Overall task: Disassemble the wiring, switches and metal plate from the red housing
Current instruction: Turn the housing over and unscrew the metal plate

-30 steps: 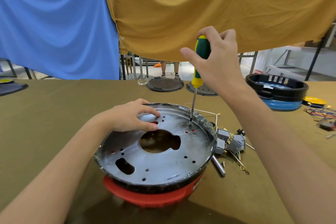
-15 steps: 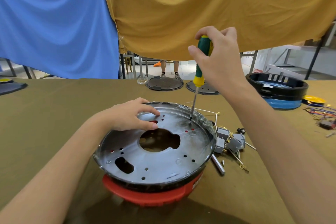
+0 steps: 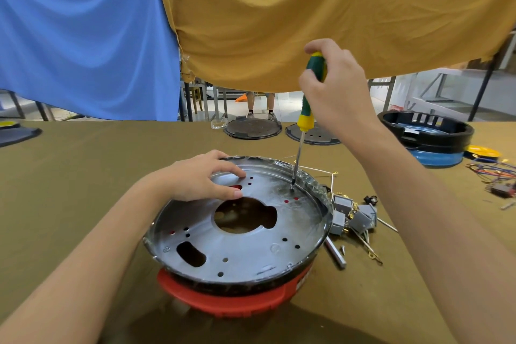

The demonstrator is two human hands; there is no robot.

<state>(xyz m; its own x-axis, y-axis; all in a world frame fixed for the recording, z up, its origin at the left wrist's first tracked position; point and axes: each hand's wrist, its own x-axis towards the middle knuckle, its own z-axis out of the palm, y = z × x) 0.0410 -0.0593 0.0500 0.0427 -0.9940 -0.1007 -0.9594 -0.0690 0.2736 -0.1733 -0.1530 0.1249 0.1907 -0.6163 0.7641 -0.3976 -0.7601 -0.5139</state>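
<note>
A round metal plate (image 3: 251, 248) with a large centre hole sits in the red housing (image 3: 229, 301) near the table's front. My left hand (image 3: 201, 178) presses on the plate's far left part, fingers curved over it. My right hand (image 3: 335, 89) grips a green and yellow screwdriver (image 3: 308, 103) upright, its tip on a screw at the plate's far right rim. Grey switches with wires (image 3: 353, 215) lie on the table just right of the housing.
A small metal bar (image 3: 335, 255) and loose screws lie beside the housing. A black and blue housing (image 3: 427, 134) stands at the back right, with coloured wires (image 3: 494, 173) near it. Two dark round discs (image 3: 252, 127) lie at the back. Blue and mustard cloths hang behind.
My right hand has shifted slightly right and turned on the screwdriver handle; the shaft tip stays at the plate's far right. My left hand stays in place.
</note>
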